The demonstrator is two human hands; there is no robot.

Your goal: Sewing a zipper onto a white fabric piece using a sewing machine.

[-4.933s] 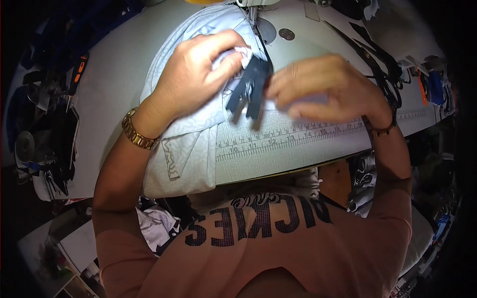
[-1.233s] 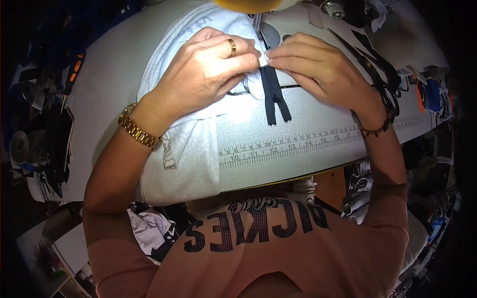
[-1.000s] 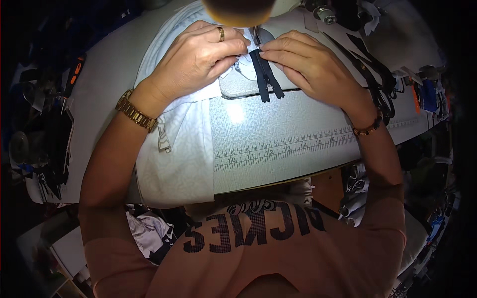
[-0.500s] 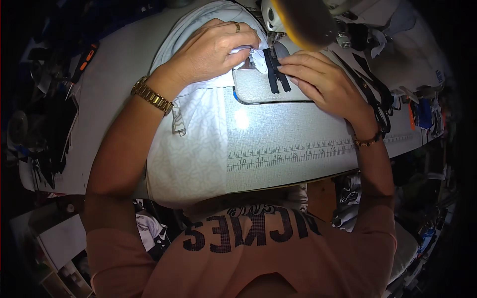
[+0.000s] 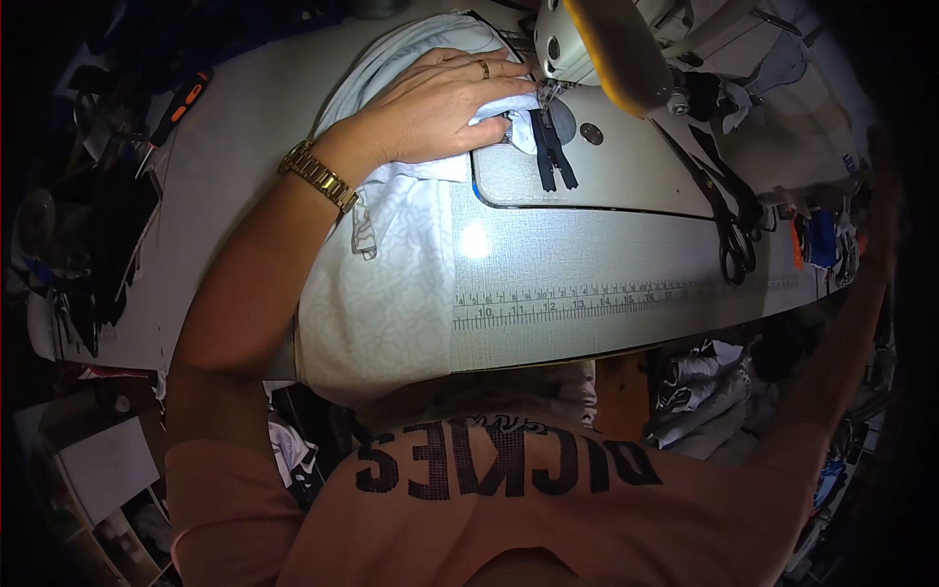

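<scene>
My left hand [image 5: 435, 108] lies over bunched white patterned fabric [image 5: 391, 313], its fingers stretched toward the needle area and its thumb apart. It presses the cloth against the metal bed of a sewing machine [image 5: 577, 49]. Beside its fingertips a black zipper [image 5: 553, 152] lies along the fabric's edge by the presser foot [image 5: 550, 90], its two tails loose toward me. The fabric drapes down over the table's front edge. My right hand [image 5: 885, 171] is stretched out to the far right, in the dark rim, where its fingers cannot be made out.
Black scissors [image 5: 729, 215] lie on the table right of the machine bed. A round metal disc [image 5: 591, 133] rests on the bed. A printed ruler [image 5: 567, 305] runs along the front. An orange-and-black screwdriver [image 5: 181, 110] lies at the left. Dark cloth scraps [image 5: 704, 98] sit behind the scissors.
My right hand has let go of the zipper and swung far out to the right. My left hand stays on the fabric, its fingers now straighter. The scissors and metal disc are uncovered.
</scene>
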